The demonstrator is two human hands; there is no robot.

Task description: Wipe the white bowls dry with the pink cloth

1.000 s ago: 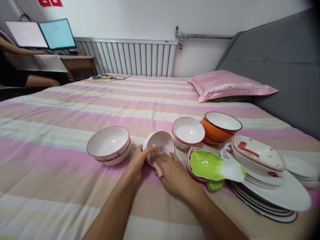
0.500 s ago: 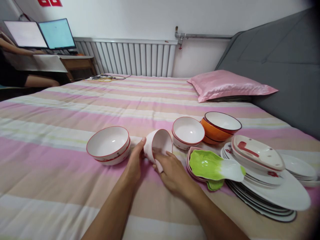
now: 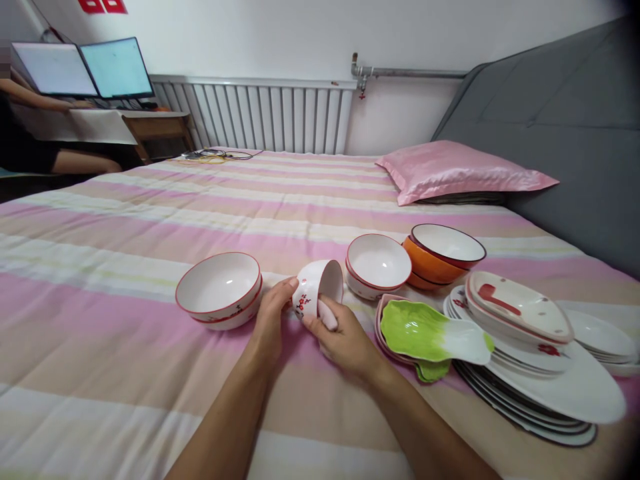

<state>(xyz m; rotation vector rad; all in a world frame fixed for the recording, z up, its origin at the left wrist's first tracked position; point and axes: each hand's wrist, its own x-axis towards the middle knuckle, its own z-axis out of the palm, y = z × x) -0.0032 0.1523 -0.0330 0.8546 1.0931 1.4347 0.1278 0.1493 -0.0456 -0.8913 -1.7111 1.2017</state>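
A small white bowl (image 3: 314, 287) with a red rim and red flower marks lies tipped on its side above the striped bedspread (image 3: 150, 220), its mouth facing away to the right. My left hand (image 3: 271, 317) grips its left side and base. My right hand (image 3: 340, 340) presses a pale pink cloth (image 3: 327, 314) against its lower outside wall. Left of it stands a larger red-rimmed bowl (image 3: 219, 288). Right of it stands another white bowl (image 3: 377, 264).
An orange bowl stack (image 3: 440, 253) stands behind a green leaf-shaped dish (image 3: 425, 331) and a pile of white plates (image 3: 545, 380) at the right. A pink pillow (image 3: 460, 170) lies by the grey headboard. At the far left a person sits before two monitors (image 3: 83, 67).
The small bowl has been turned from mouth-up to lying on its side. My right hand came out of the inside and now holds the cloth on the outside wall.
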